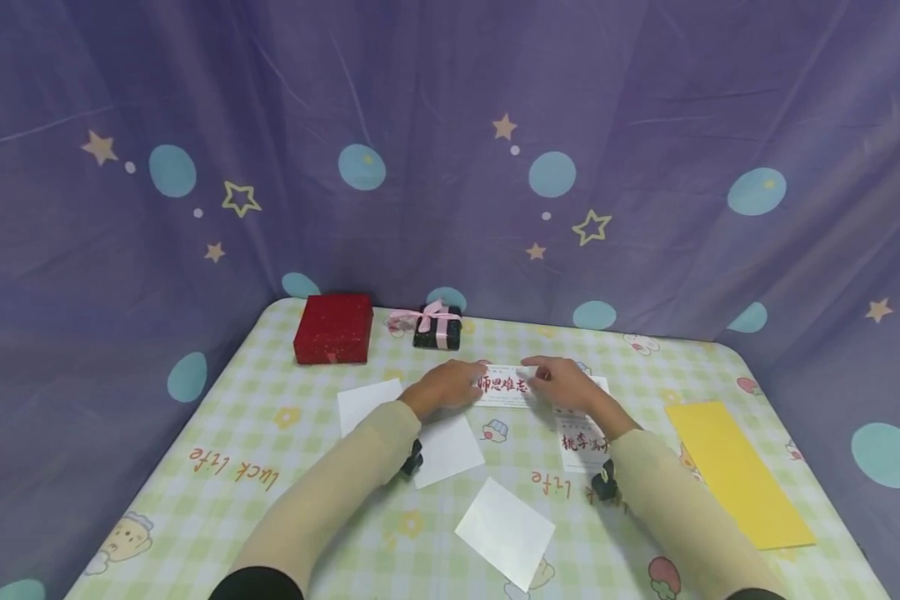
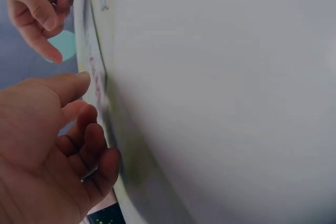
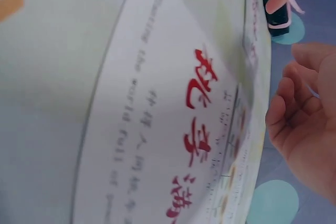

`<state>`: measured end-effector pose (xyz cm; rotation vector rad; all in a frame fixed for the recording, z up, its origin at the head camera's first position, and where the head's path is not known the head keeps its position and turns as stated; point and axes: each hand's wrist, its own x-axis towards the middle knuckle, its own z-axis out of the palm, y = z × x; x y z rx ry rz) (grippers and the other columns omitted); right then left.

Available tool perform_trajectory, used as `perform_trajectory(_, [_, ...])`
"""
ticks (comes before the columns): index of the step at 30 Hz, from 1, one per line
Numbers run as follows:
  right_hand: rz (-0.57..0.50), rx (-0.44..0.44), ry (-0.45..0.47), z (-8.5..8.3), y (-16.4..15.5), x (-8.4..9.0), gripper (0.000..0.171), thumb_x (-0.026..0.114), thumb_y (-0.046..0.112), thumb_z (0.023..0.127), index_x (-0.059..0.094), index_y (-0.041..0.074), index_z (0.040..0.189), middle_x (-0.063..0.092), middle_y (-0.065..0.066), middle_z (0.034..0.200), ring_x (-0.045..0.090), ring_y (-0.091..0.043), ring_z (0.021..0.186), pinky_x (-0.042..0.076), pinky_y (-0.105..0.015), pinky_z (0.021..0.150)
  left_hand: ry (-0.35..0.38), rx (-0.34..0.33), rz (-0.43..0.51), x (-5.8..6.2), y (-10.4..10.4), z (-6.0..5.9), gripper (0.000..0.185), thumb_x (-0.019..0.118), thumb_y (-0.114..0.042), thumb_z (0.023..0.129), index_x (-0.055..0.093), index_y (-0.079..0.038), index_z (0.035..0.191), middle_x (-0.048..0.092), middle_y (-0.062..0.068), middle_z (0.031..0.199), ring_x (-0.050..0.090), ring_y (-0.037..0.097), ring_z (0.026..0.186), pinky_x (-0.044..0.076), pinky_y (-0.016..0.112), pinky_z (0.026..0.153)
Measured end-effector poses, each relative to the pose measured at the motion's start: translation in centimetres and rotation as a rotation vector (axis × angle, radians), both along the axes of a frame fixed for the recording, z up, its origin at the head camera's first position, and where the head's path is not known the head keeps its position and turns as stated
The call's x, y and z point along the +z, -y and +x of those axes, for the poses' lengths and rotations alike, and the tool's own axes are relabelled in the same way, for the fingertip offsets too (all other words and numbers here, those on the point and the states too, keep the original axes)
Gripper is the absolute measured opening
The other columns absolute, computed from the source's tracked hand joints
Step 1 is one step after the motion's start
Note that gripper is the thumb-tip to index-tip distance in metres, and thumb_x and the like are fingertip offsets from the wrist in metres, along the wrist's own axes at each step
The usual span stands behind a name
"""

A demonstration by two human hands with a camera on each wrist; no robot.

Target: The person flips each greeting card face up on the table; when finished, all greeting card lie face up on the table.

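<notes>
Paper card (image 1: pixel 504 386) with red characters lies flat mid-table, between both hands. It looks light, thin and bendable, so the short ends are best to pinch. Left hand (image 1: pixel 444 387) and right hand (image 1: pixel 566 385) touch those ends with loosely curled fingers; a firm grip I cannot tell. Room is free toward the gift box (image 1: pixel 437 327); a second card (image 1: pixel 583 442) lies near.

My left hand (image 1: pixel 444 387) rested on one end of the red-lettered card (image 1: pixel 504 385); my right hand (image 1: pixel 566 385) touched its other end; a second lettered card (image 1: pixel 583 443) lay beside my right forearm; a red box (image 1: pixel 333 328) and a ribboned black box (image 1: pixel 437 327) stood beyond.
</notes>
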<state>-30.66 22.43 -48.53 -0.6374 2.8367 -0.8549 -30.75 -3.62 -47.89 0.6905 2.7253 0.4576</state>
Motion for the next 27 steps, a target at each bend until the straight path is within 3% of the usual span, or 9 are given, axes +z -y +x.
perform_trajectory(8, [-0.063,0.062,-0.012,1.0,0.4,0.8,0.042,0.065,0.015,0.098,0.062,0.006,0.139,0.070,-0.001,0.089,0.057,-0.010,0.072,0.050,-0.032,0.074,-0.028,-0.026,0.067,0.8,1.8,1.0,0.048,0.063,-0.028,0.100,0.057,-0.013,0.145,0.063,0.009,0.143,0.057,0.028,0.135,0.042,0.043,0.115])
perform_trajectory(12, [-0.063,0.112,0.006,1.8,1.4,0.8,0.043,0.066,0.015,0.097,0.062,0.006,0.139,0.069,0.003,0.087,0.056,-0.007,0.069,0.049,-0.028,0.072,-0.011,-0.018,0.043,0.9,3.0,2.0,0.050,0.066,-0.031,0.098,0.058,-0.014,0.144,0.069,0.008,0.124,0.064,0.023,0.114,0.049,0.042,0.104])
perform_trajectory(16, [-0.052,0.158,0.016,2.7,2.7,0.6,0.043,0.068,0.015,0.096,0.062,0.007,0.138,0.067,0.004,0.085,0.054,-0.006,0.068,0.048,-0.025,0.069,0.000,0.011,0.027,1.2,4.1,3.5,0.052,0.070,-0.033,0.096,0.059,-0.013,0.143,0.068,0.006,0.112,0.061,0.018,0.098,0.052,0.040,0.094])
perform_trajectory(21, [-0.035,0.211,0.040,3.5,4.7,-0.1,0.045,0.069,0.017,0.095,0.062,0.008,0.138,0.065,0.008,0.083,0.053,-0.003,0.069,0.047,-0.022,0.068,0.005,0.064,0.012,1.9,5.7,5.7,0.051,0.071,-0.034,0.095,0.061,-0.012,0.140,0.067,0.009,0.122,0.064,0.021,0.105,0.053,0.043,0.094])
perform_trajectory(27, [-0.079,0.286,0.087,4.4,6.9,-0.4,0.046,0.070,0.015,0.095,0.060,0.006,0.139,0.067,0.007,0.083,0.054,-0.002,0.064,0.047,-0.021,0.062,-0.019,0.039,-0.044,1.6,7.2,8.0,0.053,0.072,-0.035,0.095,0.060,-0.010,0.140,0.065,0.012,0.123,0.064,0.025,0.109,0.054,0.047,0.095])
